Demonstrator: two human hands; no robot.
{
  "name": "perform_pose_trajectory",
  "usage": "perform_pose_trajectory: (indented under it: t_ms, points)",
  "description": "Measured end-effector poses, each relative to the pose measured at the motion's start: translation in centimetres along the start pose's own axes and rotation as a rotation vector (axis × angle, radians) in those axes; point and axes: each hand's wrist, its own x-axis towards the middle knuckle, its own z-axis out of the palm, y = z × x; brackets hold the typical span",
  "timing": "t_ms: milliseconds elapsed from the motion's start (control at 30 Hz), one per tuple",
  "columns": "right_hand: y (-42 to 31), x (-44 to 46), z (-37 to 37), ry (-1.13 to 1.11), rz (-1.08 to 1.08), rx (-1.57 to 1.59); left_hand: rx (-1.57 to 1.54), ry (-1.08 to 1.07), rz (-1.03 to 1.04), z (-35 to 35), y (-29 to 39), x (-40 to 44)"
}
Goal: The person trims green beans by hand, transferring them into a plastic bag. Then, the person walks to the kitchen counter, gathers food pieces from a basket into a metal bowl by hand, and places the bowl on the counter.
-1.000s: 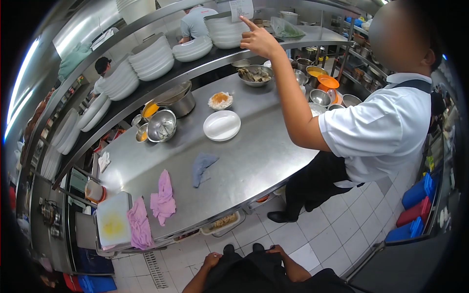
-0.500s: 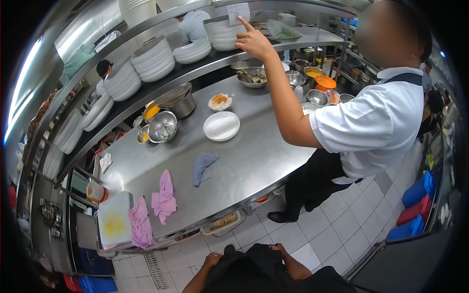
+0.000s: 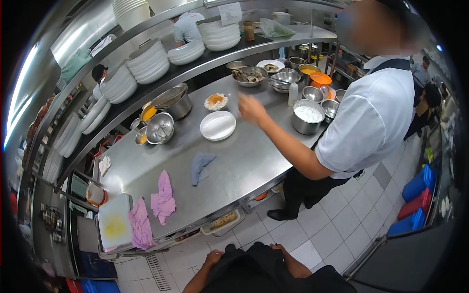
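Low in the head view, my left hand (image 3: 214,257) is curled closed at the left edge of my black apron (image 3: 249,268). On the other side, my right hand (image 3: 277,247) pinches the apron's right edge; its fingertips are partly hidden by the cloth. Both hands stay low, apart from the steel table (image 3: 249,171). A co-worker in a white shirt stands at the table's right side, one blurred hand (image 3: 250,108) above the tabletop beside a white oval plate (image 3: 218,125). Behind that plate is a bowl of rice with an orange topping (image 3: 216,101).
Pink cloths (image 3: 163,198) and a blue cloth (image 3: 201,168) lie on the table near a stained cutting board (image 3: 115,222). Stacked white bowls (image 3: 146,61) line the shelf. A steel pot of white powder (image 3: 308,115) stands by the co-worker. Tiled floor surrounds my feet.
The co-worker's raised hand has come down from the paper slip on the shelf to above the table. That person has leaned slightly, exposing the powder pot. My hands have hardly moved.
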Motion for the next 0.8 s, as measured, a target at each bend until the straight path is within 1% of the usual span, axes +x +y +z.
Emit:
perform_pose_trajectory:
  t_ms: [33,133,200,233,267,333,367,433,500,567,600,667,700,767,800]
  points:
    - [-0.3,-0.2,-0.2,0.0,0.0,0.001,-0.002,0.002,0.03,0.0,-0.2,0.0]
    - [-0.3,-0.4,-0.3,0.009,0.134,0.244,-0.02,0.005,0.08,0.0,-0.3,-0.1]
    - [3.3,2.9,2.3,0.003,0.174,0.276,-0.038,0.006,0.099,-0.1,0.3,-0.6]
    - [5.1,4.3,3.6,-0.002,0.213,0.307,-0.014,0.01,0.058,-0.2,0.9,-0.8]
    - [5.3,4.4,3.9,-0.002,0.213,0.307,0.01,0.015,0.017,-0.1,0.7,-0.5]
    - [5.9,4.6,4.4,0.043,0.115,0.199,-0.025,0.005,0.048,0.1,0.0,0.0]
    - [5.8,5.3,4.4,0.032,0.117,0.22,-0.061,-0.003,0.078,0.1,0.0,0.0]
    - [6.2,5.4,4.5,0.062,0.11,0.248,-0.024,0.003,0.055,0.2,0.3,0.2]
    - [3.9,3.5,2.9,0.09,0.102,0.275,0.013,0.01,0.028,0.0,1.7,-0.8]
    - [1.7,1.4,1.1,0.056,0.214,0.362,0.377,0.276,0.056,-0.3,4.3,-2.4]
    - [1.5,1.3,1.0,0.056,0.214,0.362,0.377,0.275,0.056,-1.0,5.1,-2.5]
    - [1.4,1.3,0.9,0.031,0.276,0.442,0.107,0.066,0.245,-2.5,7.0,-2.8]
    - [1.6,1.4,1.0,0.018,0.306,0.482,0.107,0.066,0.245,-3.3,8.3,-3.2]
    - [1.9,1.7,1.1,-0.007,0.367,0.558,-0.293,-0.415,0.086,-5.0,11.6,-5.1]
    - [2.4,1.9,1.4,-0.008,0.366,0.556,-0.296,-0.414,0.086,-6.0,13.7,-6.9]
